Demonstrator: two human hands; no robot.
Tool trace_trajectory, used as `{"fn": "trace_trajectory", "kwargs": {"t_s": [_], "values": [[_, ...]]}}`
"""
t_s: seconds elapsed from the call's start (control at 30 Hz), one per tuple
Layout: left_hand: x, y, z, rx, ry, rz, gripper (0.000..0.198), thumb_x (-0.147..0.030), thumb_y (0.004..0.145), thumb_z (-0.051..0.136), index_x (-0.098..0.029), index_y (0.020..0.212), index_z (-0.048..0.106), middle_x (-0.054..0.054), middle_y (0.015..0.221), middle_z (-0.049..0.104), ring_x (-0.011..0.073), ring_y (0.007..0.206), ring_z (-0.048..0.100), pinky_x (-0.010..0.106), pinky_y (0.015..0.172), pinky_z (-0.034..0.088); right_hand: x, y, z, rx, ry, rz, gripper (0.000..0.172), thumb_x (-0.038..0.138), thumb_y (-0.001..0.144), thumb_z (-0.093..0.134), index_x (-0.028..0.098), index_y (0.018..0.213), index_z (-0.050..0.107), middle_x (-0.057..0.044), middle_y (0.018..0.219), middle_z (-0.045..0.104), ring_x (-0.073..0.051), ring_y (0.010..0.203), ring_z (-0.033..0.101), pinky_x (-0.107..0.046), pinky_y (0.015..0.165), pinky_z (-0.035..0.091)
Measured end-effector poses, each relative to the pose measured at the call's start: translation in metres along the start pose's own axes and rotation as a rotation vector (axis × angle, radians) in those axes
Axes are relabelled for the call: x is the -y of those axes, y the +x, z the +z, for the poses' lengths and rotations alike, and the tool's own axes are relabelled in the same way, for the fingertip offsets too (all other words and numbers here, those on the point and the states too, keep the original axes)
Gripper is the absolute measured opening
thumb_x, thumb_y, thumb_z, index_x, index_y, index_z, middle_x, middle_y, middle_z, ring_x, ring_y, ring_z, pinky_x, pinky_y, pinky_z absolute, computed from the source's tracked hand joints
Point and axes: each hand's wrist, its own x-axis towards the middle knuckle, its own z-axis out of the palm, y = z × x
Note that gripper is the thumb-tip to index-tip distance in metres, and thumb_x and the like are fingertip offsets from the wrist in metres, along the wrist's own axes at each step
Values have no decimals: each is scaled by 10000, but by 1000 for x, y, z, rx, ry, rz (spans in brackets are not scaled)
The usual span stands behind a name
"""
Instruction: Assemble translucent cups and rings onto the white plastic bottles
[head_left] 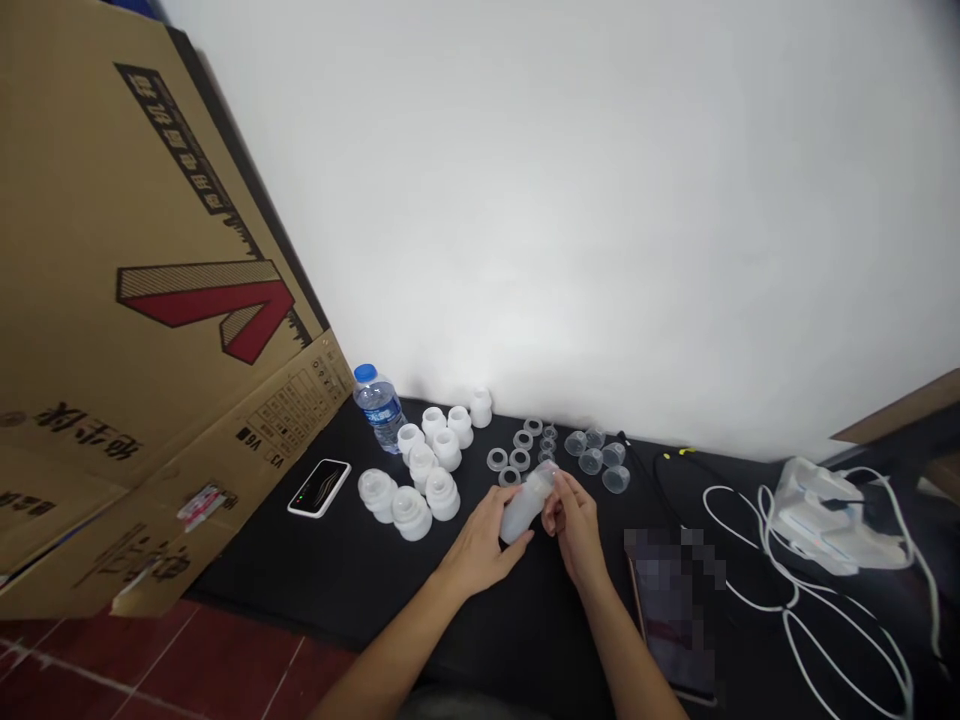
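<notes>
**Hand state.** The left hand (480, 547) and the right hand (574, 530) are together, both closed on a translucent plastic bottle (523, 507). The bottle lies tilted between them, its upper end toward the right hand, over the black worktop (255, 570). The left hand wraps the lower body. The right-hand fingertips (559, 490) grip the upper end.

**Items ahead of the hands.** Flat translucent plastic rings (520, 459) lie in a group just beyond the bottle. Clear plastic cups (590, 461) stand just beyond the right hand.

**Items left of the left hand.** A cluster of white plastic collars (442, 495) sits near the hand. Farther out lie a white-framed smartphone (319, 488) and a water bottle with a blue cap (379, 410). A printed cardboard sheet (150, 300) rises beyond these, and a red tiled floor (187, 660) shows below the worktop edge.

**Items right of the right hand.** A dark tablet (667, 630) lies near the hand, its screen obscured by blurring. Loops of white cable (750, 540) and a white device (825, 520) lie farther out. A white wall (562, 200) stands behind the worktop.
</notes>
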Motion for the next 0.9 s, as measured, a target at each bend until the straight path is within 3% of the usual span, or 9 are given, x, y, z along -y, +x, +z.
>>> {"fn": "trace_trajectory", "kwargs": {"t_s": [0.13,0.23,0.33,0.43,0.53,0.6,0.67,0.77,0.9], "values": [[6,-1,2,-62,46,-35,615,-278,954,744,-270,1514,490,114,1362,666,302,1219,685,514,1069,569,-1,-5,4,191,-114,30,491,693,944,717,202,937,697,63,539,569,-91,391,430,-201,389,335],[8,0,2,-84,65,-31,498,-242,948,731,-254,1422,579,107,1313,696,303,1196,699,503,1039,580,-6,-7,7,315,-277,29,544,753,950,662,210,932,687,60,499,581,-103,368,440,-208,390,334],[8,1,1,-95,102,-49,331,-210,943,716,-237,1268,664,77,1143,724,288,1086,721,467,957,602,-12,-7,9,308,-363,-19,588,788,1002,540,227,850,630,52,493,599,-107,353,448,-212,389,325],[9,-1,2,-114,134,-86,326,-219,946,713,-233,1269,673,71,1097,731,285,1037,728,450,917,609,-12,-9,9,262,-455,-108,553,697,1080,479,235,799,592,46,540,626,-114,410,510,-224,463,391],[9,-7,5,-135,144,-96,305,-264,959,709,-233,1261,678,81,1115,732,294,1040,728,466,924,611,-7,-12,5,336,-538,-197,463,572,1129,451,229,910,673,57,571,609,-136,522,588,-246,603,466],[10,-12,7,-147,149,-110,266,-282,973,689,-227,1233,683,86,1093,720,298,1024,726,469,905,614,-3,-14,4,413,-561,-210,329,526,1086,566,232,1087,712,73,603,600,-143,564,598,-248,629,462],[10,-16,9,-150,154,-125,252,-285,985,661,-220,1227,682,92,1081,710,304,1025,723,469,886,617,-1,-16,3,446,-621,-210,340,489,958,766,245,1188,709,81,655,618,-143,584,590,-238,605,423],[11,-19,9,-147,160,-133,249,-284,984,647,-217,1222,682,108,1111,706,319,1072,715,487,905,615,1,-19,6,395,-820,-235,347,384,812,907,260,1073,715,76,684,645,-147,601,588,-238,588,344],[10,-18,8,-141,151,-161,399,-284,985,660,-228,1379,622,113,1191,709,290,1049,720,480,920,618,1,-18,6,289,-994,-211,244,290,834,860,261,1003,687,62,673,651,-173,608,621,-251,596,312]]}}
